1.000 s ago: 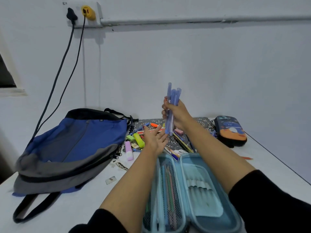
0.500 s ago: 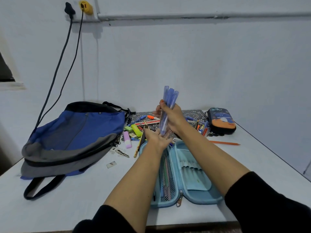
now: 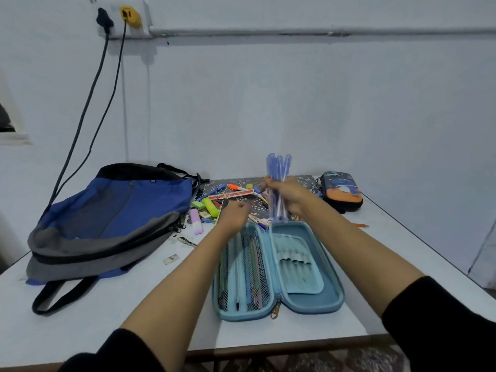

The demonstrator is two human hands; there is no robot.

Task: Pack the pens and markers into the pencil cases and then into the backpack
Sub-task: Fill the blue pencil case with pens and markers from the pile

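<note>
My right hand (image 3: 291,196) grips a bundle of blue pens (image 3: 279,173) held upright, their lower ends just above the far end of the open light-blue pencil case (image 3: 308,304). That case lies flat in front of me, with pens behind its left mesh pocket and elastic loops in its right half. My left hand (image 3: 233,214) hovers over the case's far left corner with fingers curled; nothing shows in it. A pile of markers, highlighters and pens (image 3: 214,202) lies behind the case. The blue and grey backpack (image 3: 112,221) lies at the left.
A second, dark pencil case (image 3: 341,190) with an orange picture stands shut at the back right. An orange pencil (image 3: 359,225) lies at the right. Two cables (image 3: 88,108) hang from a wall socket behind the backpack. The white table's front edge (image 3: 268,345) is close to me.
The right hand has brought the pen bundle down towards the open case. The left hand has left the pens' lower ends and drawn back left. The view has pulled back from the table.
</note>
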